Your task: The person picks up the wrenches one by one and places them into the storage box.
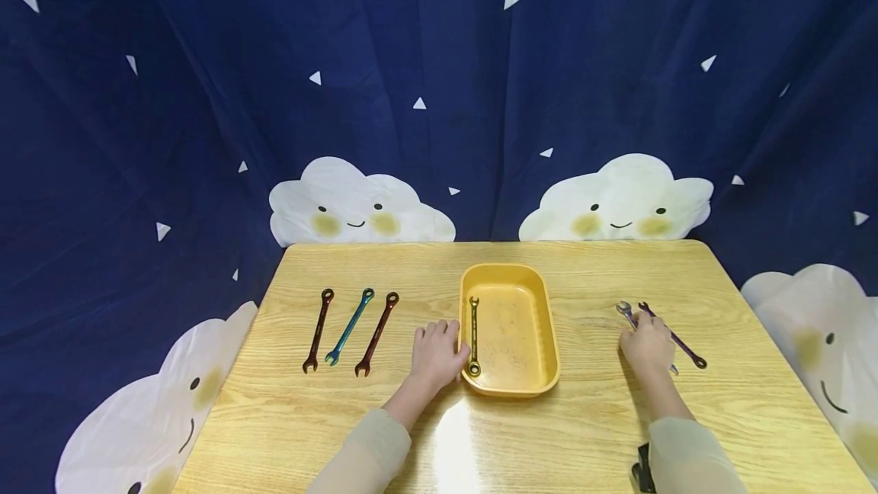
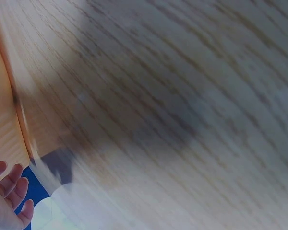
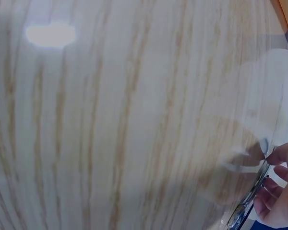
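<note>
My left hand (image 1: 437, 353) rests at the left side of a yellow plastic bin (image 1: 553, 357), thumb over the rim and the other fingers loosely bent outside it. A gold combination wrench (image 1: 474, 338) lies in the bin along its left wall. Over at the right, my right hand (image 1: 648, 345) pinches a silver combination wrench (image 1: 623, 308) from above, covering its middle. In the right wrist view, fingertips and thumb sit on the shank of that wrench (image 3: 249, 196). A purple wrench (image 1: 688, 353) lies close beside it, partly behind the hand.
Left of the bin lie three more wrenches in a row: a dark red one (image 1: 318, 332), a blue one (image 1: 350, 328) and another red one (image 1: 376, 335). Everything is on a light wooden table (image 1: 590, 433). A dark blue curtain (image 1: 466, 136) with clouds hangs behind it.
</note>
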Motion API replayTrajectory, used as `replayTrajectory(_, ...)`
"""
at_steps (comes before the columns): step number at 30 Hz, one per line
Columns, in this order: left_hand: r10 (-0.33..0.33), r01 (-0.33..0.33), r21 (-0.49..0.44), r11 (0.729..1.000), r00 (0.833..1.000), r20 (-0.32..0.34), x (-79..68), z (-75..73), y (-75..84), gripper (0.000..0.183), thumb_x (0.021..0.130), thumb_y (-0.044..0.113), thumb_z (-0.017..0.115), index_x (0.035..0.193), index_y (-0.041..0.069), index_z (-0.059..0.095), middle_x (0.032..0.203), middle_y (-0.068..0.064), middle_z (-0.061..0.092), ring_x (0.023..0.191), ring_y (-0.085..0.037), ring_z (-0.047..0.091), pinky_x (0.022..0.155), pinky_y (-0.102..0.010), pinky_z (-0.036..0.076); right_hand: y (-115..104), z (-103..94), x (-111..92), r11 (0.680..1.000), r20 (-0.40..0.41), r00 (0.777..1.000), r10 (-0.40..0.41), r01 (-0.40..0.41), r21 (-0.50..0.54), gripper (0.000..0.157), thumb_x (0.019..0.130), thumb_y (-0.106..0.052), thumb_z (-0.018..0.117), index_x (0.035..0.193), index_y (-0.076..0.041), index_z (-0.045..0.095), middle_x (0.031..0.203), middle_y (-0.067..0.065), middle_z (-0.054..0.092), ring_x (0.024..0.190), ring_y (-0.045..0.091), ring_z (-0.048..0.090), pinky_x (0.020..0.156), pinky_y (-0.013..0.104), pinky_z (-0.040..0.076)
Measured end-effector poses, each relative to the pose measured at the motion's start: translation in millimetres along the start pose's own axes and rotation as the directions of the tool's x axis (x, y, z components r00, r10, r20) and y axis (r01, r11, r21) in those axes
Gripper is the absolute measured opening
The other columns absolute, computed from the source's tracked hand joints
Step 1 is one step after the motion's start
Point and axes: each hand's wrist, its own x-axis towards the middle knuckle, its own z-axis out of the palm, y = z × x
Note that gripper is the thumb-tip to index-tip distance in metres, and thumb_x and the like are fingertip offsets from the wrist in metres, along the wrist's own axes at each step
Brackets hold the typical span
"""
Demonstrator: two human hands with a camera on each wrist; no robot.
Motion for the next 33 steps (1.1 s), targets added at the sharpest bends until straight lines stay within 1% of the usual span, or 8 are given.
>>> replayTrajectory(6, 0.000, 0.000, -0.002, 1.000, 1.000, 0.006, -0.3, -2.0, -0.3, 0.036, 0.087, 0.039, 0.043, 0.111, 0.014, 0.054, 0.100, -0.004, 0.056, 0.093, -0.023, 0.051, 0.087, -0.044, 0.035, 1, -0.9, 3, 1.000, 0.028, 0.999, 0.021, -0.021, -0.002, 0.045, 0.078, -0.010, 0.047, 0.120, 0.007, 0.046, 0.105, 0.033, 0.045, 0.095, 0.052, 0.043, 0.070, 0.056, 0.039)
replayTrajectory(13, 0.001, -0.001, 0.002, 1.000, 1.000, 0.007, 0.1, -0.9, -0.9, 0.039, 0.086, 0.039, 0.042, 0.113, 0.014, 0.054, 0.102, -0.005, 0.057, 0.095, -0.024, 0.051, 0.088, -0.045, 0.035, 3, -4.4, 7, 0.999, 0.067, 0.998, 0.020, -0.018, -0.037, 0.048, 0.076, -0.005, 0.047, 0.120, 0.011, 0.046, 0.105, 0.035, 0.046, 0.094, 0.054, 0.045, 0.070, 0.056, 0.041)
replayTrajectory(16, 0.005, -0.005, 0.003, 1.000, 1.000, -0.004, 0.3, 0.9, -1.7, 0.039, 0.086, 0.038, 0.042, 0.113, 0.013, 0.054, 0.102, -0.006, 0.057, 0.095, -0.025, 0.052, 0.088, -0.046, 0.035, 3, -7.3, 9, 0.999, 0.087, 0.996, 0.007, -0.003, -0.049, 0.046, 0.075, -0.003, 0.047, 0.118, 0.011, 0.048, 0.101, 0.035, 0.047, 0.092, 0.054, 0.046, 0.069, 0.056, 0.042)
replayTrajectory(20, 0.013, -0.013, 0.006, 1.000, 1.000, -0.025, 0.8, 1.8, -2.4, 0.038, 0.084, 0.038, 0.043, 0.111, 0.012, 0.054, 0.100, -0.006, 0.057, 0.093, -0.025, 0.052, 0.086, -0.046, 0.035, 2, -11.4, 11, 0.999, 0.116, 0.993, -0.010, 0.016, -0.048, 0.039, 0.075, -0.001, 0.048, 0.113, 0.009, 0.051, 0.097, 0.034, 0.047, 0.090, 0.054, 0.047, 0.068, 0.055, 0.042)
replayTrajectory(23, 0.011, -0.011, 0.008, 1.000, 1.000, -0.015, 0.9, 0.7, -1.9, 0.037, 0.085, 0.038, 0.043, 0.110, 0.013, 0.054, 0.099, -0.006, 0.057, 0.092, -0.024, 0.052, 0.085, -0.045, 0.036, 2, -13.0, 12, 0.999, 0.133, 0.991, -0.002, 0.009, -0.049, 0.035, 0.077, 0.001, 0.048, 0.111, 0.007, 0.052, 0.097, 0.033, 0.046, 0.090, 0.054, 0.047, 0.068, 0.055, 0.042)
replayTrajectory(28, 0.001, -0.001, 0.011, 1.000, 1.000, 0.009, 1.0, -1.2, -0.9, 0.037, 0.086, 0.040, 0.041, 0.109, 0.014, 0.054, 0.099, -0.004, 0.056, 0.093, -0.023, 0.052, 0.086, -0.045, 0.036, 1, -15.8, 14, 0.998, 0.165, 0.986, 0.028, -0.018, -0.066, 0.036, 0.079, 0.002, 0.048, 0.114, 0.005, 0.050, 0.101, 0.032, 0.045, 0.092, 0.053, 0.046, 0.069, 0.055, 0.042)
replayTrajectory(33, -0.003, 0.003, 0.007, 1.000, 1.000, 0.015, 0.9, -0.9, -0.6, 0.038, 0.087, 0.040, 0.040, 0.110, 0.015, 0.054, 0.101, -0.005, 0.057, 0.094, -0.023, 0.051, 0.087, -0.045, 0.035, 0, -19.5, 17, 0.997, 0.201, 0.979, 0.030, -0.014, -0.081, 0.034, 0.079, 0.002, 0.048, 0.113, 0.006, 0.050, 0.099, 0.033, 0.047, 0.089, 0.052, 0.049, 0.065, 0.052, 0.043)
